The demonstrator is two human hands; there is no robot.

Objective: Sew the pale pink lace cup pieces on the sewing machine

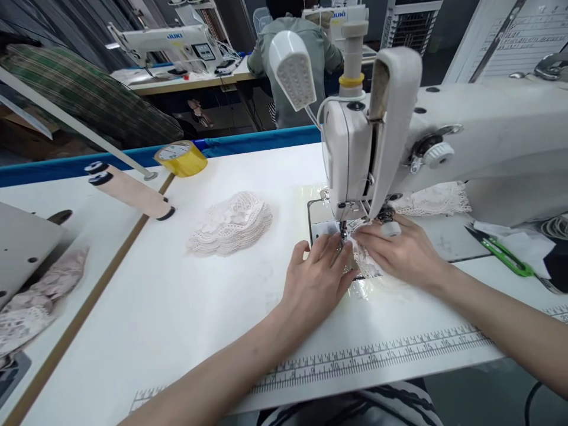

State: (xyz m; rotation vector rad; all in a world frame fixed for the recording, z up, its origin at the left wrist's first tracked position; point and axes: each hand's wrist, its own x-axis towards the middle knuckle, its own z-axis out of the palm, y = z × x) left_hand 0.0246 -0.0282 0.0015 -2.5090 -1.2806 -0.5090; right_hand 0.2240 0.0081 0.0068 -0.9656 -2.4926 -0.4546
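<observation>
A small piece of pale lace [366,263] lies under the presser foot [343,229] of a white sewing machine [350,154]. My left hand [317,269] rests palm down at the left of the needle, fingers apart and slightly bent, their tips by the foot and the lace edge. From the right, my right hand [402,251] has its fingers closed on the lace, close beside the foot. The fingertips partly cover the piece. A stack of scalloped lace pieces [233,223] sits on the white table [222,307] to the left.
More lace [437,198] lies behind my right hand, under the machine arm. Green-handled snips [506,254] are at the right. Yellow tape [181,158] and a pinkish thread cone [133,192] lie at the left. A printed ruler [355,364] runs along the front edge. Another person [293,71] sits beyond.
</observation>
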